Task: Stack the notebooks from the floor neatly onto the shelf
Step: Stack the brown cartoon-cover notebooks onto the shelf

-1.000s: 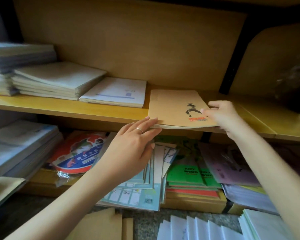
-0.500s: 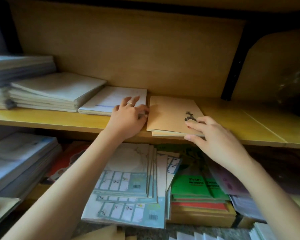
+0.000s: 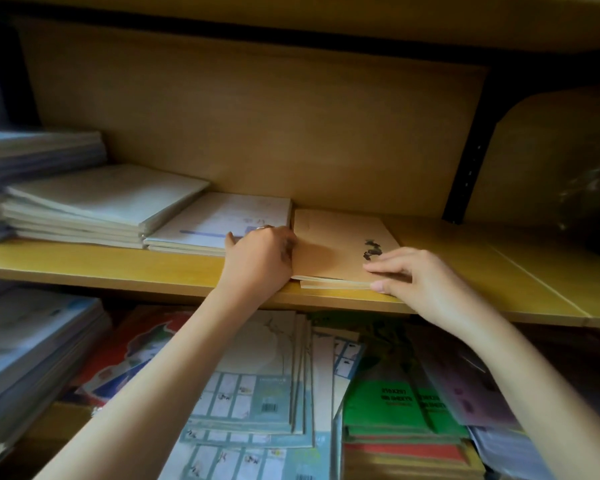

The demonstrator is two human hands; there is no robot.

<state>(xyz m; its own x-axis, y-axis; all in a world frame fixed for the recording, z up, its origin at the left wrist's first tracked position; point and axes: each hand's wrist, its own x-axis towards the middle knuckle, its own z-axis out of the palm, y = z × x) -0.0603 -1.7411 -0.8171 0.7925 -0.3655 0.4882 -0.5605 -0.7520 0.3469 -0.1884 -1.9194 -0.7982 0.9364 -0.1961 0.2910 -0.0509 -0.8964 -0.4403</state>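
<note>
Notebooks (image 3: 333, 247) beside white stack (image 3: 222, 221), left fingers (image 3: 282, 239) curled at left edge, right fingers (image 3: 390, 264) flat on front corner, open shelf (image 3: 471, 261) rightward.

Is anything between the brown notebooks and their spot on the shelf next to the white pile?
Nothing visible blocks them. The brown notebooks already lie on the shelf, close beside the white pile; only the left hand sits at the gap between.

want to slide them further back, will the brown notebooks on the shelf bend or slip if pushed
Probably floppy: the brown notebooks look thin with soft paper covers, so lifted by one edge they would likely sag. Pushed, the small stack may shear, since its layers sit slightly offset at the front.
</note>
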